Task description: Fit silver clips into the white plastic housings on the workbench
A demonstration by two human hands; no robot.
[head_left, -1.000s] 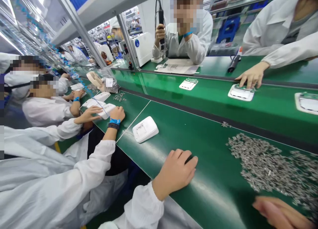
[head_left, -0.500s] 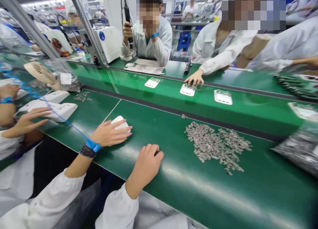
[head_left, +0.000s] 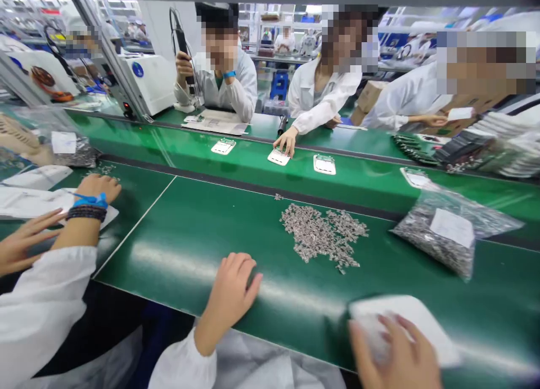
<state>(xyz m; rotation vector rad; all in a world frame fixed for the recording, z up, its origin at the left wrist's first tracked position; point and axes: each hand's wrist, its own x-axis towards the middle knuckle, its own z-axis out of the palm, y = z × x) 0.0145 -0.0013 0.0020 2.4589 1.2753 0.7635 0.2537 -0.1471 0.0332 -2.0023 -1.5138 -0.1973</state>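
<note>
My left hand (head_left: 231, 290) rests palm down on the green bench (head_left: 177, 226), fingers slightly curled and thumb apart, holding nothing. At the lower right, my right hand (head_left: 405, 355) grips a white plastic housing (head_left: 422, 321) with rounded corners. Motion blurs both that hand and the near part of the housing. A spread pile of small metal parts (head_left: 314, 231) lies on the bench beyond and between my hands. Farther right, a clear bag (head_left: 451, 248) with a white label holds many similar parts.
At left, a co-worker's banded hand (head_left: 99, 189) is over white housings (head_left: 37, 200). Past the dark edge strip runs a green belt (head_left: 358, 181) bearing several white panels (head_left: 324, 164). Across it, one person's hand (head_left: 287, 141) touches a panel; another holds a black tool (head_left: 181, 43).
The view has swung right. My right hand has come into view with the white housing. The co-worker's banded hand has drawn back left to the other housings. My left hand stays on the bench.
</note>
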